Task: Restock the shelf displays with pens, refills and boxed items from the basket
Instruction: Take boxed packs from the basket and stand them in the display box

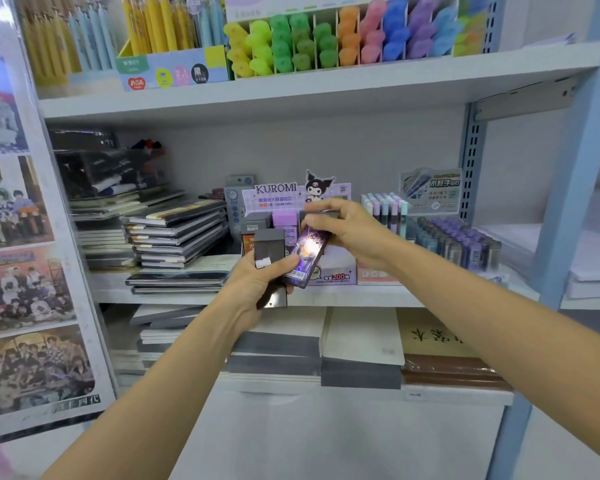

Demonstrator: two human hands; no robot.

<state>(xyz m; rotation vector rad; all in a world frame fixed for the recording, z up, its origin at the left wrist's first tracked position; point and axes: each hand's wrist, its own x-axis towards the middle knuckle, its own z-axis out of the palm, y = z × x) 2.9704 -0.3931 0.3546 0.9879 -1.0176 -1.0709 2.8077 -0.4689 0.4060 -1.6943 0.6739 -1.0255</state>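
Two hands: both are raised before the middle shelf (361, 295), meeting close to the centre of its front edge.
Left hand (257, 282): its fingers are curled round a few dark boxes (269, 249) held upright in a fan, and its thumb lies across the lower end of the purple box.
Right hand (350, 233): it is grasping, with fingers and thumb pinching the upper end of the purple box (307, 252).
Purple box: glossy and tilted, with a barcode label at its lower end, it is held between the two hands just in front of the Kuromi display and is not inside it.
Kuromi display (336, 265): it stands at the centre of the middle shelf's front edge, with lilac and grey boxes upright inside.
Refill tubes (458, 244): they are packed in rows beside the display, toward the shelf's right end.
Notebooks (177, 233): dark covers are stacked at the left end of the middle shelf.
Highlighters (326, 39): they fill the upper shelf in rows sorted by colour.
Pens (153, 26): yellow and blue, they stand toward the upper shelf's left end.
Paper pads (361, 341): they lie flat on the lower shelf.
Posters (14, 271): they cover the left side panel.
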